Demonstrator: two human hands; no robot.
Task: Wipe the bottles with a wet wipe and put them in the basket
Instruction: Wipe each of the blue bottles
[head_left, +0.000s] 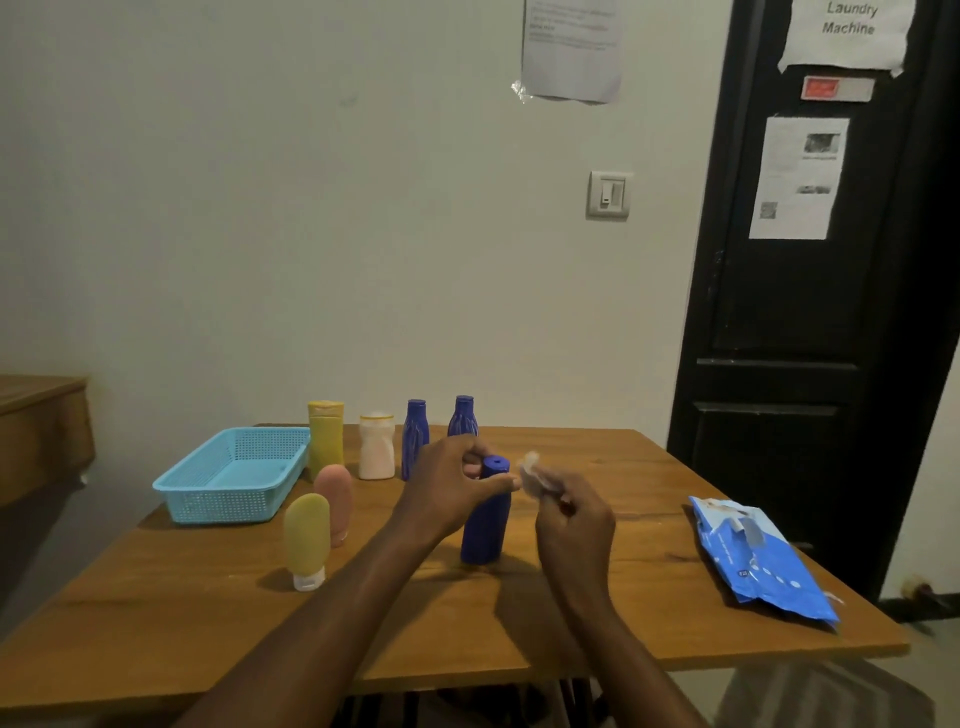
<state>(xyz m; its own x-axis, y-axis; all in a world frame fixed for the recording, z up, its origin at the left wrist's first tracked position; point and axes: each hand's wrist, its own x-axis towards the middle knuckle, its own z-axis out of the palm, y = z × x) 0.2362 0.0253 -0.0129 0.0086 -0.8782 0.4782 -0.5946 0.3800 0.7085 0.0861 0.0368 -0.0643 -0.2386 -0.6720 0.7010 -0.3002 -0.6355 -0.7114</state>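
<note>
A dark blue bottle (485, 525) stands upright mid-table. My left hand (449, 483) grips its neck just under the cap. My right hand (574, 525) is beside the bottle on the right and pinches a small crumpled white wet wipe (531, 475) close to the cap. Behind stand two more blue bottles (414, 439) (463, 415), a white bottle (376, 447) and a tall yellow bottle (325, 431). A pink tube (335, 501) and a yellow tube (306, 540) stand on their caps at front left. The light blue basket (208, 506) sits at the left with nothing visible inside.
A blue wet-wipe pack (758, 556) lies on the wooden table (597, 639) at the right, near the edge. A black door (810, 312) is behind on the right, a white wall at the back, and wooden furniture (41, 426) at far left.
</note>
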